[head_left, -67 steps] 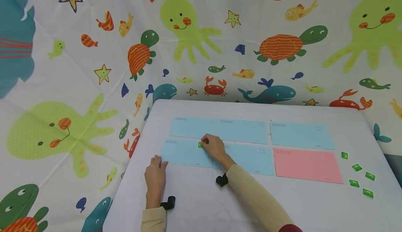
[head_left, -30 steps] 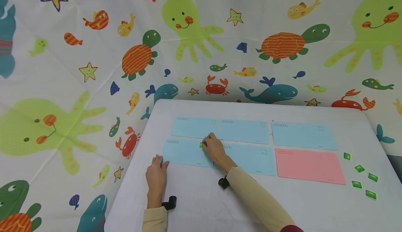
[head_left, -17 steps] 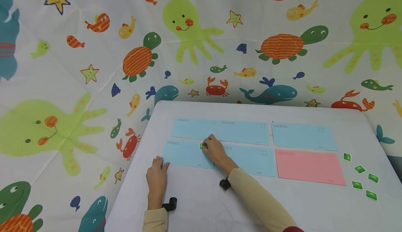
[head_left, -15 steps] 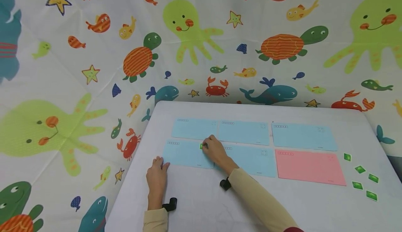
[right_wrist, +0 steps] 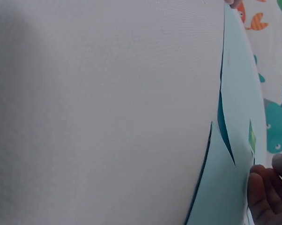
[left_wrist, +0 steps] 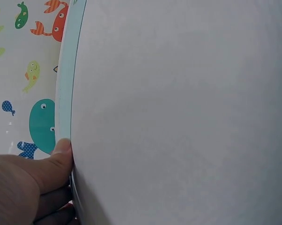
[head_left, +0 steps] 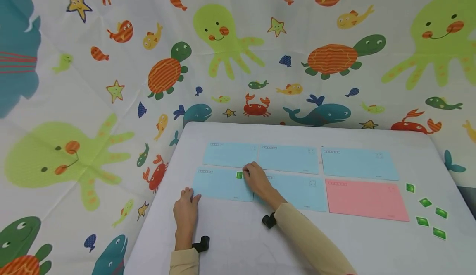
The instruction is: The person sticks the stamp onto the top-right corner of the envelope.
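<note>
One green piece (head_left: pixel 239 175) lies near the upper right corner of the lower left blue envelope (head_left: pixel 217 187), just left of the fingertips of the right hand (head_left: pixel 258 180); the step in hand is judged to be seating that piece. The next move would call for pressing it flat and freeing the fingers without dragging it. Reading left to right, the left hand (head_left: pixel 185 211) rests at the envelope's left edge, fingers loosely extended, thumb on the blue surface; it grips nothing visible and appears to steady the envelope. Between the two hands lies most of that envelope, the piece at the end away from the left hand. The right hand shows bent fingers, tips at the piece's right side; whether they pinch its edge or merely sit beside it cannot be told. Partly beneath the right hand and to its right lies the lower middle blue envelope (head_left: pixel 297 196), printed square bare; the pink envelope (head_left: pixel 366 200) follows. Well apart, right of both hands, five loose green pieces (head_left: pixel 422 221) lie on the white table (head_left: pixel 372 248).
</note>
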The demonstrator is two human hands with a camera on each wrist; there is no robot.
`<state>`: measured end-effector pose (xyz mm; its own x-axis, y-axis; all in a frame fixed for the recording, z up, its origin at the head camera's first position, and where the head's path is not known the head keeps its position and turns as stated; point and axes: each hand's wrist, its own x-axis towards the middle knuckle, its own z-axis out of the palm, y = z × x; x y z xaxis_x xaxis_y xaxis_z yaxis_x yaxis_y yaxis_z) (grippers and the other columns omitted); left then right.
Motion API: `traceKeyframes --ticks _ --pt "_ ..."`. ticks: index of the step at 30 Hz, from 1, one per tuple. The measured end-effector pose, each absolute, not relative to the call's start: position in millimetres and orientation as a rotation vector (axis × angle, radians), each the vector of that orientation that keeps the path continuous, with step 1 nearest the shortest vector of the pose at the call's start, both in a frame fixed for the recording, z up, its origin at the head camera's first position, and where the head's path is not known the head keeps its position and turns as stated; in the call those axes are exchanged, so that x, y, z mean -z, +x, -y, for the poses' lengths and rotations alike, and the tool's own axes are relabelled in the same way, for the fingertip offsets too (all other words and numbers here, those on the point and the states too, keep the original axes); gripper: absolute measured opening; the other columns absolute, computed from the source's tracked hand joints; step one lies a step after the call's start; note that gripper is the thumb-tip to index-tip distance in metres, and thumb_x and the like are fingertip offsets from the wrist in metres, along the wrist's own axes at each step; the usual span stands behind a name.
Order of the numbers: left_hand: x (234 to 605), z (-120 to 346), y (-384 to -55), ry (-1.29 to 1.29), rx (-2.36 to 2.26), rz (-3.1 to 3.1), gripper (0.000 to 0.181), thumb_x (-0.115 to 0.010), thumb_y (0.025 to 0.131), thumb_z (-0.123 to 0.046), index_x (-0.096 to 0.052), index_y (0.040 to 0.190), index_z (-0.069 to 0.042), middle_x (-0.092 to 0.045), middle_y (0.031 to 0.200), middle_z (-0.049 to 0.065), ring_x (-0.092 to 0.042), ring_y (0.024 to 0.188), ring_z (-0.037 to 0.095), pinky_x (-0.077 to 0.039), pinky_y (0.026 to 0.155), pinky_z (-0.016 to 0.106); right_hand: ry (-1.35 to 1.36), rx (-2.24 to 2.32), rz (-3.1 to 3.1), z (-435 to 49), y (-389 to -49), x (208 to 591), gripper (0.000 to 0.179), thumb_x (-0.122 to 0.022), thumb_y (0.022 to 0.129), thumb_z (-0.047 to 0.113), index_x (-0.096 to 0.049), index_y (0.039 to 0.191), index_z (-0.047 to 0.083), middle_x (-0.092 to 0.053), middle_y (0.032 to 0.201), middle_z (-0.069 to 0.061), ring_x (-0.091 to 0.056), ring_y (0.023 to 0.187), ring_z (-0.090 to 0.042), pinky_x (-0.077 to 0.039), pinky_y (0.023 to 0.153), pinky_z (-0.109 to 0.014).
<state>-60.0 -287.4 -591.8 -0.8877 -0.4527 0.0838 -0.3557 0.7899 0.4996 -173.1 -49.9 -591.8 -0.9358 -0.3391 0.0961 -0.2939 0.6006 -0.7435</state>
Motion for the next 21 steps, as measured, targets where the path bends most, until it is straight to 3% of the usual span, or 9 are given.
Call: traceKeyframes --ticks 13,21 --pt "593 290 -58 0.649 0.742 2.797 0.049 -0.072 0.093 -0.014 -0.057 0.135 0.007 -0.053 0.139 0.028 -0.047 0.135 0.048 -0.041 0.109 0.058 -0.497 1.329 -2.756 32 -168 579 0.019 -0.057 0.103 0.015 -0.069 0.111 0.003 -0.071 0.107 -0.011 -0.067 0.096 -0.021 -0.057 0.083 -0.036" --pt "592 291 -59 0.646 0.739 2.804 0.050 -0.071 0.093 -0.014 -0.056 0.136 0.007 -0.053 0.139 0.029 -0.047 0.134 0.049 -0.041 0.108 0.058 -0.511 1.411 -2.765 19 -162 565 0.018 -0.059 0.101 0.012 -0.070 0.110 0.001 -0.072 0.105 -0.012 -0.065 0.091 -0.019 -0.057 0.079 -0.034"
